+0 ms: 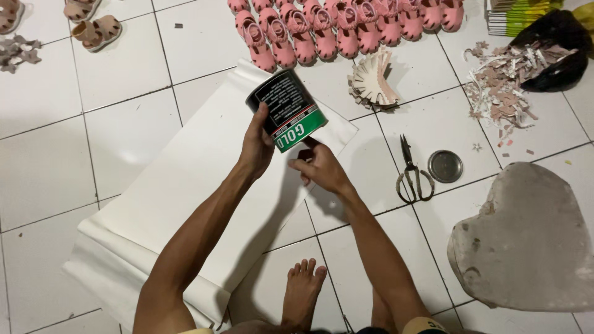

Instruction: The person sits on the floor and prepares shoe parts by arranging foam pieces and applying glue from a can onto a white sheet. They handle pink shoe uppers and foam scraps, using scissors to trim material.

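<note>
While our left hand (257, 145) grips the black and green tin (287, 110) by its side, tilted above the white sheet (179, 192), our right hand (317, 166) is loosely curled with its fingertips at the tin's lower rim, holding nothing. We judge it best to keep the tin steady over the sheet and support its base so nothing spills. Right of the tin lie scissors (411, 173) and a round metal lid (445, 166); beyond it, a row of pink sandals (346, 28) and a fan of cut pieces (373, 81). The floor (124, 117) is white tile, with paper scraps (504, 80) far right.
</note>
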